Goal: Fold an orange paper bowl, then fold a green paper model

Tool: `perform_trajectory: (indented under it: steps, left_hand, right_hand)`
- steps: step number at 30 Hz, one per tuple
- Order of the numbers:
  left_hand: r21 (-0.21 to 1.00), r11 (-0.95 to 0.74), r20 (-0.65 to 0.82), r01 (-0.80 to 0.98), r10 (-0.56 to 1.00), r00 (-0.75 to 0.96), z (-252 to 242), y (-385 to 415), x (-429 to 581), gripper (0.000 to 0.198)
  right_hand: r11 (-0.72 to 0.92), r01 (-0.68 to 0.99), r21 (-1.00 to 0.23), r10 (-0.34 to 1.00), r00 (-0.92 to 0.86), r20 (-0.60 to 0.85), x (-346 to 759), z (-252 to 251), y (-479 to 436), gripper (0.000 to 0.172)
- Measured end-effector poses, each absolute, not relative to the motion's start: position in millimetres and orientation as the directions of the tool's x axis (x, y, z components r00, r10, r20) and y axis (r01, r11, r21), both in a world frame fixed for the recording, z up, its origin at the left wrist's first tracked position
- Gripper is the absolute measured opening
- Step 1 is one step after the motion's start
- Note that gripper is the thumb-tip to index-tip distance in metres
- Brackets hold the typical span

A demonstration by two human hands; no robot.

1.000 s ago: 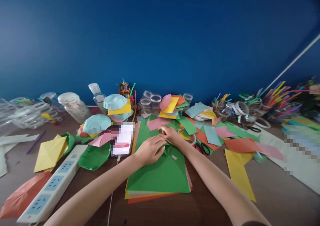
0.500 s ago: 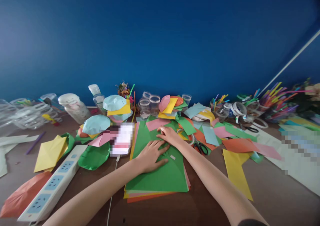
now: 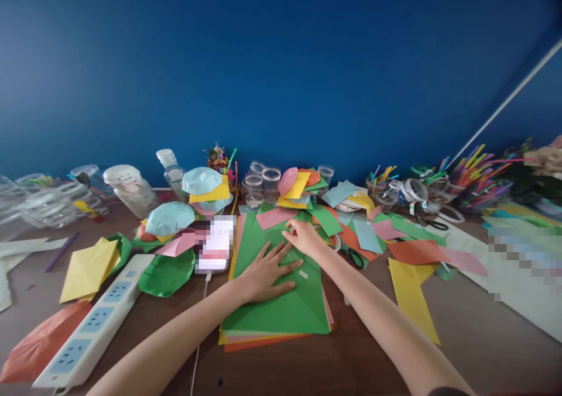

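A sheet of green paper [image 3: 302,314] tops a stack of coloured sheets in front of me. My left hand [image 3: 267,273] lies flat on it, fingers spread. Above and to the right, my right hand [image 3: 302,236] is over the same sheet with its fingers curled and thumb and forefinger close together. Whatever it may hold is too small to make out. A small white piece [image 3: 303,274] rests on the green paper between my hands. Black-handled scissors [image 3: 351,257] lie just right of my right forearm, beside a roll of tape [image 3: 337,243] partly hidden by that arm.
To the left are a phone [image 3: 215,244] on a cable, a white power strip [image 3: 92,320] and folded paper shapes such as a green one [image 3: 167,273]. Paper scraps [image 3: 415,296] spread to the right. Plastic cups [image 3: 271,182] and jars [image 3: 129,188] line the wall.
My right hand has shifted slightly right and lifted its fingers away from the left hand. The left hand's fingers have spread wider on the green paper.
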State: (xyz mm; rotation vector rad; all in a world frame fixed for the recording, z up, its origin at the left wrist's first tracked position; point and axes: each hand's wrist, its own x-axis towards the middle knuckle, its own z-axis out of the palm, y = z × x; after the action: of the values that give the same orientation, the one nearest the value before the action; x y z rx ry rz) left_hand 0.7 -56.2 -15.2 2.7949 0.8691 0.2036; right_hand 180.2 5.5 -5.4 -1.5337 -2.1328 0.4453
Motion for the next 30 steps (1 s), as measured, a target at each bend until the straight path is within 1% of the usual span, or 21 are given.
perform_trajectory:
  steps: [3, 5, 8, 10, 11, 14, 16, 18, 19, 22, 25, 28, 30]
  left_hand:
    - [0.253, -0.807, 0.039, 0.533, 0.559, 0.828, -12, -55, 0, 0.056]
    - [0.275, -0.812, 0.017, 0.515, 0.54, 0.842, -8, -55, 0, 0.057]
    - [0.3, -0.825, 0.009, 0.479, 0.505, 0.863, -2, -57, -2, 0.058]
    - [0.315, -0.827, 0.046, 0.465, 0.503, 0.863, 1, -58, -5, 0.057]
    - [0.33, -0.821, 0.082, 0.466, 0.517, 0.852, 1, -58, -6, 0.055]
    - [0.441, -0.747, 0.234, 0.497, 0.63, 0.741, 0, -56, -10, 0.042]
    - [0.555, -0.659, 0.315, 0.508, 0.731, 0.605, -1, -54, -11, 0.034]
    - [0.642, -0.577, 0.344, 0.505, 0.805, 0.483, -3, -52, -10, 0.03]
    - [0.666, -0.552, 0.347, 0.502, 0.825, 0.446, -3, -52, -9, 0.029]
    - [0.678, -0.535, 0.334, 0.504, 0.835, 0.437, -4, -55, -6, 0.032]
    - [0.696, -0.527, 0.303, 0.489, 0.832, 0.465, -1, -61, -2, 0.047]
    - [0.745, -0.479, 0.29, 0.464, 0.859, 0.421, 1, -64, 0, 0.06]
    - [0.79, -0.435, 0.288, 0.432, 0.885, 0.365, 0, -63, 0, 0.057]
  right_hand:
    - [0.201, 0.828, -0.523, 0.976, -0.216, 0.033, 183, 7, 1, 0.013]
    - [0.172, 0.829, -0.532, 0.977, -0.212, -0.015, 185, 13, -1, 0.012]
    - [0.16, 0.816, -0.555, 0.974, -0.221, -0.045, 187, 17, -2, 0.013]
    - [0.155, 0.802, -0.576, 0.968, -0.241, -0.075, 190, 16, -1, 0.015]
    - [0.148, 0.781, -0.606, 0.963, -0.254, -0.094, 191, 14, 0, 0.016]
    - [0.104, 0.68, -0.725, 0.949, -0.287, -0.134, 193, 10, 3, 0.016]
    - [0.086, 0.629, -0.773, 0.945, -0.297, -0.137, 192, 8, 4, 0.017]
    - [0.093, 0.619, -0.78, 0.944, -0.304, -0.129, 189, 7, 5, 0.016]
    - [0.096, 0.609, -0.788, 0.944, -0.307, -0.122, 188, 7, 4, 0.016]
    - [0.103, 0.521, -0.847, 0.946, -0.314, -0.077, 182, 8, 2, 0.015]
    - [0.098, 0.393, -0.914, 0.96, -0.281, -0.018, 175, 12, -3, 0.016]
    - [0.105, 0.296, -0.949, 0.975, -0.218, 0.04, 165, 18, -10, 0.017]
    - [0.114, 0.216, -0.97, 0.972, -0.226, 0.064, 158, 23, -16, 0.019]
